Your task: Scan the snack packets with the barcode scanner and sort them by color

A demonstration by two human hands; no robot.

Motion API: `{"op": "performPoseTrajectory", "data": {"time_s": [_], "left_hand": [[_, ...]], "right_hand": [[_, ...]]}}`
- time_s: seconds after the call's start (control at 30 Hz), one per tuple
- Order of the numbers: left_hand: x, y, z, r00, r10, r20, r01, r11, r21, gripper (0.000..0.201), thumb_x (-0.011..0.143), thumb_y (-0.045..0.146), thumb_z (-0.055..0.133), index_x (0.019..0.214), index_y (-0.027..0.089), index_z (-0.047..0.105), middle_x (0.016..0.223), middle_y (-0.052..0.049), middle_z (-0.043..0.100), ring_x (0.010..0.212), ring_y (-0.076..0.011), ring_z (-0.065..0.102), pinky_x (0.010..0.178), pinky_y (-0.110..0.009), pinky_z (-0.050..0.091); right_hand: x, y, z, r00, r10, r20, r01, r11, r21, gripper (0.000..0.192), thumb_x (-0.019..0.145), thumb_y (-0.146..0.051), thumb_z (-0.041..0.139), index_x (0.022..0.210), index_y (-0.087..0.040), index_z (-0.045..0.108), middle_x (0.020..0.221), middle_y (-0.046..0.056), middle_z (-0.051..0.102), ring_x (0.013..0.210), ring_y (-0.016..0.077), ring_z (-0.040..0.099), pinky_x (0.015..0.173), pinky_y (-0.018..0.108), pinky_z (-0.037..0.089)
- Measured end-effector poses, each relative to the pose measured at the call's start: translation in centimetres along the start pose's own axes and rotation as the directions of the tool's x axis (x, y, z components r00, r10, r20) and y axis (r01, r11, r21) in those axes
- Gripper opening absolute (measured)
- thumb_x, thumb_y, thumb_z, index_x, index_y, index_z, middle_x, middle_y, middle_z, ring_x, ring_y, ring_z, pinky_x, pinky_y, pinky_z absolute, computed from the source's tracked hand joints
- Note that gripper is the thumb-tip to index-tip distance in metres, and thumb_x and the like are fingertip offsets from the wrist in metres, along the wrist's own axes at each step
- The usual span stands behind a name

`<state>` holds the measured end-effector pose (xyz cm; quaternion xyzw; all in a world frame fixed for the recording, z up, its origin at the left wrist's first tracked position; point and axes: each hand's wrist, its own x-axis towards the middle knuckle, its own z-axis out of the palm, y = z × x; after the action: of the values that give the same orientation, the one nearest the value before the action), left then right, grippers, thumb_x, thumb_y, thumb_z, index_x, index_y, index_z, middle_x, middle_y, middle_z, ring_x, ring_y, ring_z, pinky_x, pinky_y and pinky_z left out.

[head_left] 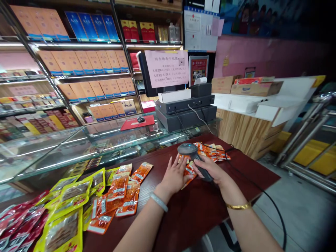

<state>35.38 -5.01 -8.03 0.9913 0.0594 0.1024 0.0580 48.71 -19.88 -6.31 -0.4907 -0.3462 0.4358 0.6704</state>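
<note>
My right hand (210,168) is wrapped round the handle of a grey barcode scanner (188,149), its head tilted over a small orange snack packet (189,171). Beside it my left hand (173,175) lies with fingers stretched out, touching the packet's left side; part of the packet is hidden beneath the hands and scanner. Just beyond the scanner, more orange packets (214,151) lie in a pile. To the left of my left arm is another heap of orange packets (118,192), next to yellow snack packets (65,213) and dark red ones (23,220).
The dark red-brown table (165,224) meets a glass display counter (110,140). On the counter stand a cash register (186,112) and a red mouse pad (131,122). The scanner's black cable (273,199) loops down at right. Metal railings (301,136) stand farther right.
</note>
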Motion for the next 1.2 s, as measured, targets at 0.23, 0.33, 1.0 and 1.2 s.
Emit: {"op": "performPoseTrajectory", "data": {"time_s": [0.23,0.33,1.0,1.2], "left_hand": [[-0.7,0.1,-0.6,0.991,-0.105,0.080,0.102,0.994,0.035,0.071,0.095,0.059,0.040,0.151,0.016,0.042,0.150,-0.016,0.049,0.146,-0.0271,0.036,0.125,-0.050,0.001],[-1.5,0.4,-2.4,0.972,-0.220,0.077,0.209,0.969,0.132,0.059,0.091,0.053,0.052,0.129,0.010,0.066,0.123,-0.023,0.068,0.123,-0.0343,0.060,0.124,-0.050,0.005],[-3.4,-9.0,-3.3,0.854,-0.520,-0.032,0.516,0.836,0.184,0.055,0.078,0.057,0.069,0.120,0.022,0.064,0.118,-0.014,0.065,0.121,-0.0341,0.053,0.119,-0.061,0.007],[-2.6,-7.8,-2.5,0.880,-0.462,-0.113,0.469,0.882,0.042,0.069,0.081,0.049,0.069,0.140,0.022,0.048,0.147,-0.018,0.050,0.144,-0.0350,0.034,0.118,-0.066,0.003]], "right_hand": [[-0.1,-0.2,0.3,1.000,0.023,-0.003,-0.023,1.000,0.000,0.041,0.079,-0.053,0.076,0.097,-0.022,0.057,0.062,-0.005,0.054,0.045,0.0081,0.042,0.042,0.022,0.028],[-0.2,-0.4,0.4,0.999,0.049,-0.013,-0.049,0.999,0.005,0.048,0.077,-0.055,0.078,0.105,-0.021,0.059,0.062,-0.005,0.053,0.045,0.0082,0.041,0.042,0.022,0.026],[-0.1,0.3,0.6,0.993,0.113,0.035,-0.111,0.991,-0.071,0.050,0.078,-0.054,0.077,0.111,-0.020,0.062,0.063,-0.005,0.054,0.046,0.0083,0.042,0.042,0.022,0.027],[0.0,0.6,0.4,0.993,0.108,0.039,-0.104,0.990,-0.092,0.048,0.079,-0.053,0.077,0.111,-0.020,0.062,0.064,-0.004,0.054,0.046,0.0079,0.043,0.042,0.021,0.027]]}}
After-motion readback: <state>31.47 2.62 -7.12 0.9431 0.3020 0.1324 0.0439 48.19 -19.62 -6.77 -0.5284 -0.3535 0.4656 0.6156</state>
